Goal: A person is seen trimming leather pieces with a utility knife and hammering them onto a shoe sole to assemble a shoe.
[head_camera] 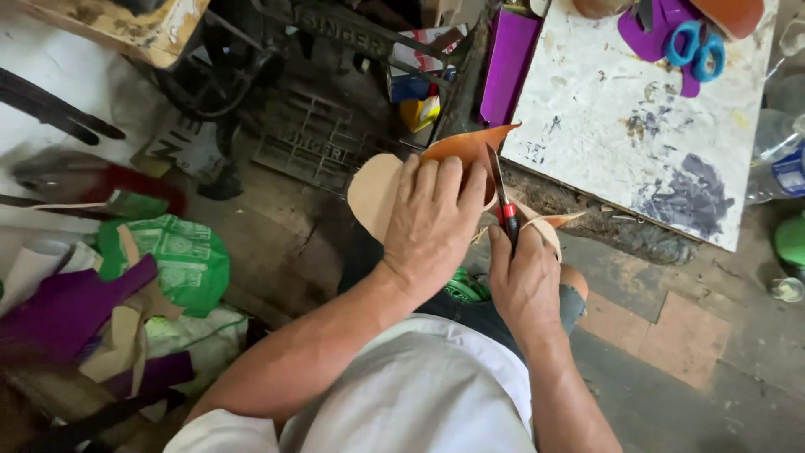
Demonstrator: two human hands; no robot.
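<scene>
From the head camera I look straight down on my left hand [432, 222], spread flat with fingers clamped over a piece of tan leather [375, 195], matte and pale on its rounded left lobe, glossier orange-brown where it rises to a pointed tip near the board. It sits above my lap, just left of the board's edge. My right hand [525, 283] is clenched around shears [504, 201] with a red handle; the dark narrow blades point upward and meet the leather beside my left fingertips. Thin curled offcuts [545, 225] trail off by that hand.

To the right lies a white board [587, 126], scuffed and blotched with grey-blue stains. On its far end rest blue-handled scissors [698, 49] on purple sheet scraps, cut off by the frame. At left, a heap of purple and tan scraps [75, 310] and a crumpled green bag [180, 256]. How much leather my left palm hides, I cannot tell.
</scene>
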